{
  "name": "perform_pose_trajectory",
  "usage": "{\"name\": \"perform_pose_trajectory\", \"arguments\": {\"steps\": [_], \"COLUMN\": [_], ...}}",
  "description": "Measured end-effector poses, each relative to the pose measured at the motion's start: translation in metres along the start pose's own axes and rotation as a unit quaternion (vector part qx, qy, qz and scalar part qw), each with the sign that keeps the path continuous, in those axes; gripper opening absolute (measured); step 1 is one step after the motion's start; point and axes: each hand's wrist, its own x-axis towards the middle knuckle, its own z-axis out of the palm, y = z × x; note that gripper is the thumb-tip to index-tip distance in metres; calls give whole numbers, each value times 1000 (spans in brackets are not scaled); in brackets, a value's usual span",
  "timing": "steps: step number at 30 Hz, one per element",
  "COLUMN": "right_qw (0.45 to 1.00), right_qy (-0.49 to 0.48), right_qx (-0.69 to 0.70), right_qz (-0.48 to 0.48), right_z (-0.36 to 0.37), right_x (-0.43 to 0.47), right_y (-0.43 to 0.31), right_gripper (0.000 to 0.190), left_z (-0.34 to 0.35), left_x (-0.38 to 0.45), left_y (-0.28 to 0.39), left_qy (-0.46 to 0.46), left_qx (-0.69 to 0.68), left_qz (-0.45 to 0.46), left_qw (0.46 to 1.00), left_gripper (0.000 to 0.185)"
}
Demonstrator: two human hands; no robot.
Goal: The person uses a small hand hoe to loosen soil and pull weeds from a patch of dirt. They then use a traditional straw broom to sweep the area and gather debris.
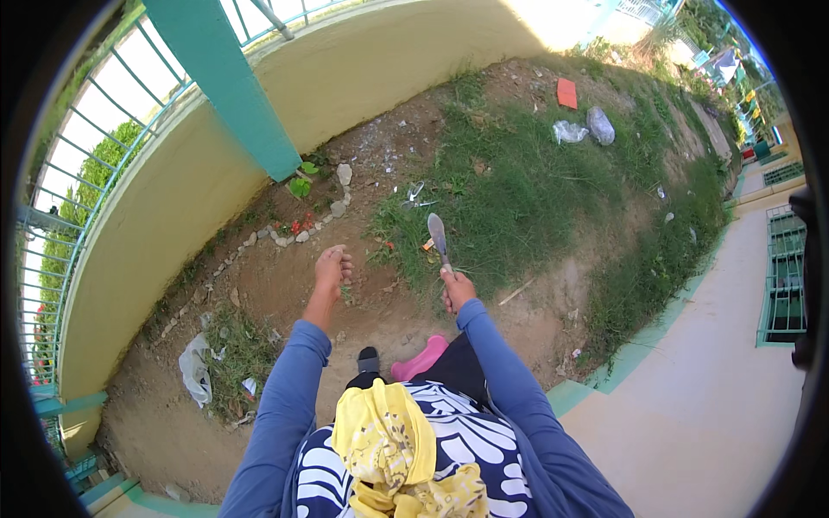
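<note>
My right hand (457, 290) grips the handle of a trowel-like hand tool (438, 234). Its leaf-shaped metal blade points away from me, over the edge of a grass patch (518, 194). Above bare brown soil (278, 285), my left hand (333, 267) is raised with its fingers curled. A bit of green shows just below it, but whether the hand holds anything is hidden. A small orange-and-white scrap (428, 244) lies in the grass beside the blade.
A row of stones (283, 241) edges the soil by a yellow wall (311, 84) and teal post (220, 84). Pulled weeds (239, 366) and a white plastic bag (194, 372) lie left. A pink object (421, 359) is near my feet. Farther off are plastic bags (600, 125) and an orange-red piece (567, 93).
</note>
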Motion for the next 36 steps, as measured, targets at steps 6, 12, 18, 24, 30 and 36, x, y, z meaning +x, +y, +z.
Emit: {"name": "perform_pose_trajectory", "arguments": {"steps": [6, 12, 18, 24, 30, 36], "right_qw": [990, 986, 991, 983, 964, 951], "right_qy": [-35, -33, -14, -44, -58, 104], "right_qx": [-136, -160, -71, -37, 47, -290], "right_qz": [-27, 31, 111, 172, 254, 1], "right_z": [-40, -89, -74, -39, -8, 3], "right_x": [74, 143, 203, 277, 349, 414], "right_y": [-9, 28, 82, 164, 244, 338], "right_gripper": [28, 28, 29, 30, 35, 42], "left_z": [33, 86, 91, 96, 92, 88], "left_x": [17, 39, 96, 185, 267, 313], "left_y": [-22, -83, -161, -240, -366, -473], "left_qy": [106, 109, 54, 48, 95, 95], "left_qx": [-52, -35, 33, 43, 153, 374], "left_qz": [-2, -48, -78, -67, -10, 68], "left_qw": [993, 992, 995, 996, 984, 920], "left_gripper": [25, 24, 25, 23, 29, 57]}}
